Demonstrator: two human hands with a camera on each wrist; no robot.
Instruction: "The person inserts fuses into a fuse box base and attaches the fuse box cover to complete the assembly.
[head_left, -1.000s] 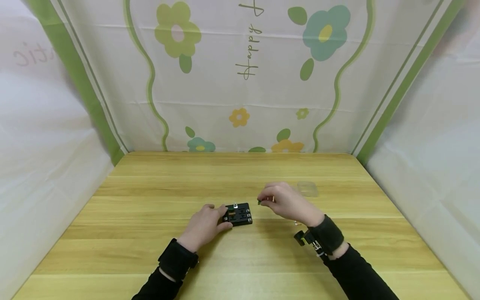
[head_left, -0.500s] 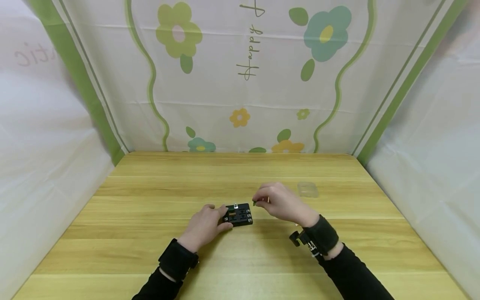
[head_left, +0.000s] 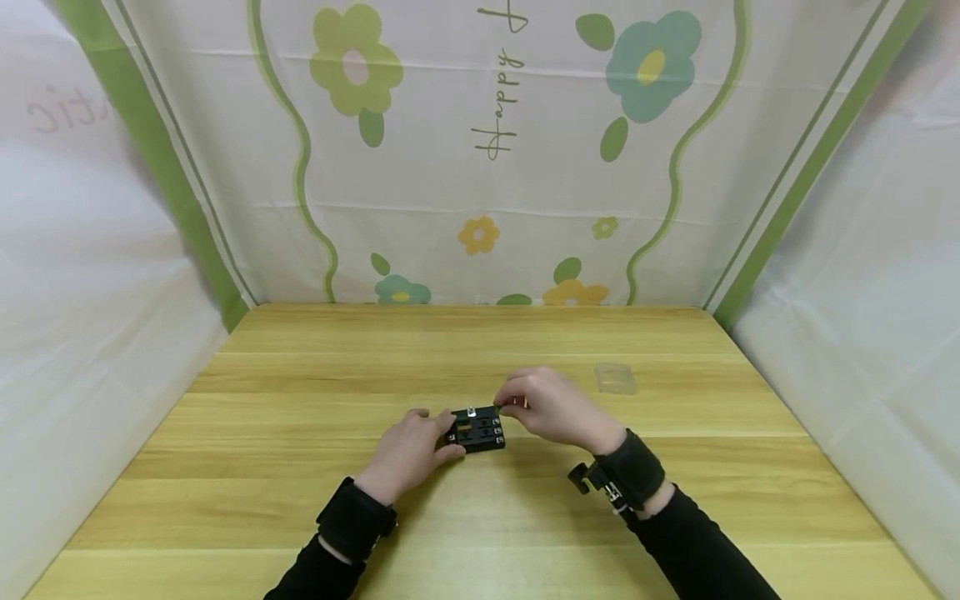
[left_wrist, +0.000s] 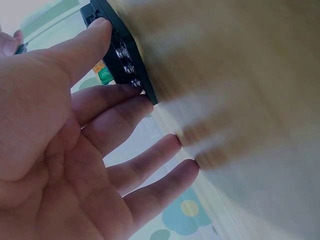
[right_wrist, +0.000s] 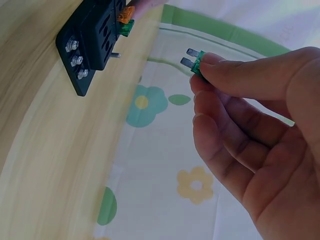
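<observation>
A black fuse box (head_left: 480, 438) lies on the table, with screw terminals along its edges. In the right wrist view, an orange blade fuse (right_wrist: 125, 14) and a green blade fuse (right_wrist: 126, 28) sit in it. My left hand (head_left: 408, 450) holds the box at its left end, thumb on the near side and fingers on the far side. Between thumb and forefinger, my right hand (head_left: 555, 406) pinches another green blade fuse (right_wrist: 198, 63). Its two metal prongs point toward the box, and a gap separates them from it in the right wrist view.
A clear plastic lid or shallow case (head_left: 615, 378) lies on the wooden table (head_left: 337, 350), beyond the right hand. A printed flower cloth (head_left: 420, 183) stands at the table's back edge, and white cloth walls rise on both sides.
My right hand has moved left with the green blade fuse, to above the box's far right corner. The left hand and the fuse box stay put.
</observation>
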